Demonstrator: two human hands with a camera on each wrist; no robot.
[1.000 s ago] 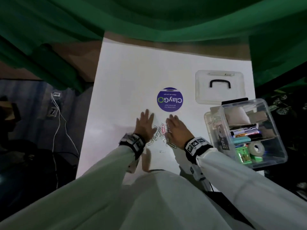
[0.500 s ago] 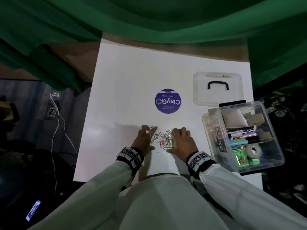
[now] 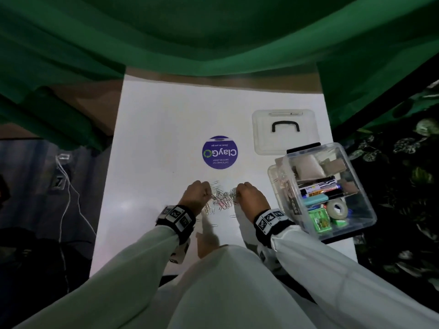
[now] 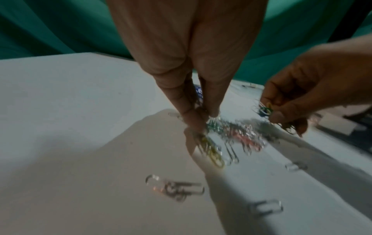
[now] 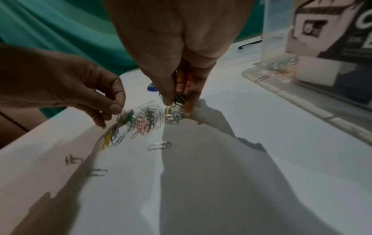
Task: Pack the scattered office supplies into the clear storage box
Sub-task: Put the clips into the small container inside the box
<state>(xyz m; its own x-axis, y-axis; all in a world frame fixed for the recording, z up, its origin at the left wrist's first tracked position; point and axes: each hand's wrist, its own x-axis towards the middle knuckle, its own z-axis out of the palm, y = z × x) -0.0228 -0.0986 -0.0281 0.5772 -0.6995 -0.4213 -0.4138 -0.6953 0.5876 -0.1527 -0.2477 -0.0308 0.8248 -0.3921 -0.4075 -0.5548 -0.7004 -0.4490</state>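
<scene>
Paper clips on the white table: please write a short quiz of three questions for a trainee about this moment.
1. True or false: the lid is closed on the clear storage box.
2. What does the right hand pinch? A) a roll of tape B) some paper clips C) a marker
3. Fill in: the pile of paper clips lies ____ the two hands, and the left hand has its fingers at the pile's edge.

Key
1. False: the lid lies flat on the table, behind the box.
2. B: the right wrist view shows clips between the fingertips.
3. between
</scene>
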